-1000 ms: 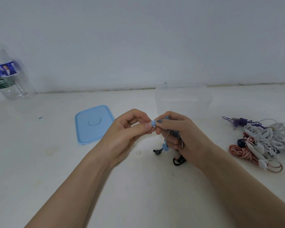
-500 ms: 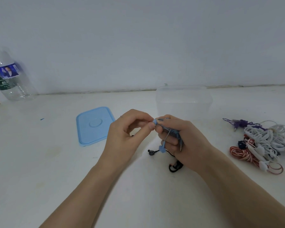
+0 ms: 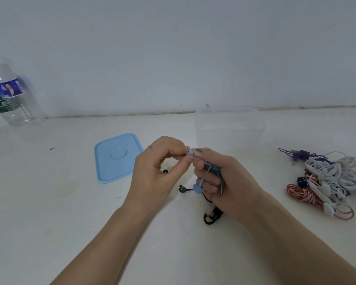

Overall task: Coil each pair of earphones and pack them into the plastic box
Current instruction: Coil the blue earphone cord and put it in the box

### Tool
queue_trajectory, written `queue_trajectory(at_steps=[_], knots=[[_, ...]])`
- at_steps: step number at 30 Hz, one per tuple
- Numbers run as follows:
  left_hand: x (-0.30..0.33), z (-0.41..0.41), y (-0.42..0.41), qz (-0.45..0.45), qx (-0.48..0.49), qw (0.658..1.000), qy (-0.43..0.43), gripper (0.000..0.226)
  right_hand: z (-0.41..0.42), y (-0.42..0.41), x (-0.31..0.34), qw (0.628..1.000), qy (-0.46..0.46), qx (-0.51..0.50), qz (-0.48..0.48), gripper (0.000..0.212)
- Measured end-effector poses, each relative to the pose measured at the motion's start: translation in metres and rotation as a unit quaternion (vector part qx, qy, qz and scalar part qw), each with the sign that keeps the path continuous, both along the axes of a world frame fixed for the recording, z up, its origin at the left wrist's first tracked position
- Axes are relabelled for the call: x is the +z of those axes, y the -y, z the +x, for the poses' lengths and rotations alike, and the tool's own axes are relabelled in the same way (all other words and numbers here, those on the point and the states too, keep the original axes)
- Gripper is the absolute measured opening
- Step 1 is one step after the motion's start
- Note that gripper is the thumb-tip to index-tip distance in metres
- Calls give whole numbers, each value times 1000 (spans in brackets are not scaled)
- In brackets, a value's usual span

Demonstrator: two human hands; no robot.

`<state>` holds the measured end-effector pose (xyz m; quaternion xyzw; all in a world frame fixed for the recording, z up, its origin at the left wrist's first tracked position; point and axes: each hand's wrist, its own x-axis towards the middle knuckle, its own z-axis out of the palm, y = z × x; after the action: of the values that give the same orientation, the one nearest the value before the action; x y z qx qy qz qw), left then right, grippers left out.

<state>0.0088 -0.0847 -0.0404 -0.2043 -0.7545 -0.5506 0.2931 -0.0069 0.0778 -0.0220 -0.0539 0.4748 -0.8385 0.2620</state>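
The right hand (image 3: 226, 177) is curled round a coil of blue earphones (image 3: 213, 170), just in front of the clear plastic box (image 3: 229, 128). One blue earbud (image 3: 197, 188) dangles on its wire below the fingers, and a metal jack plug (image 3: 221, 189) sticks out under the palm. The left hand (image 3: 158, 175) meets it in front of the box, thumb and forefinger pinching the other blue earbud (image 3: 189, 152) at the top of the coil. Under both hands, nearer than the box, black earphones (image 3: 211, 215) lie loose on the white table (image 3: 49, 212). To the box's left lies its blue lid (image 3: 116, 157), flat. To the box's right sits a tangled pile (image 3: 329, 179) of white, red-striped and purple earphones; how many pairs is hard to tell. Far left of the box stands a clear water bottle (image 3: 10, 97).
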Motion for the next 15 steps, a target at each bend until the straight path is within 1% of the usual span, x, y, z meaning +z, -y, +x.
queue_trajectory(at_steps=[4,6,10,15], knots=[[1,1,-2,7,-14,1000,25,8,-2,0,0,1000,0,-9,3,12],[2,1,-3,21,-13,999,41,9,-2,-1,-1,1000,2,-8,6,11],[-1,-2,-2,22,-22,999,44,3,-2,-1,0,1000,7,-5,10,10],[0,-2,-3,36,-41,997,48,7,-1,1,0,1000,5,-16,9,12]])
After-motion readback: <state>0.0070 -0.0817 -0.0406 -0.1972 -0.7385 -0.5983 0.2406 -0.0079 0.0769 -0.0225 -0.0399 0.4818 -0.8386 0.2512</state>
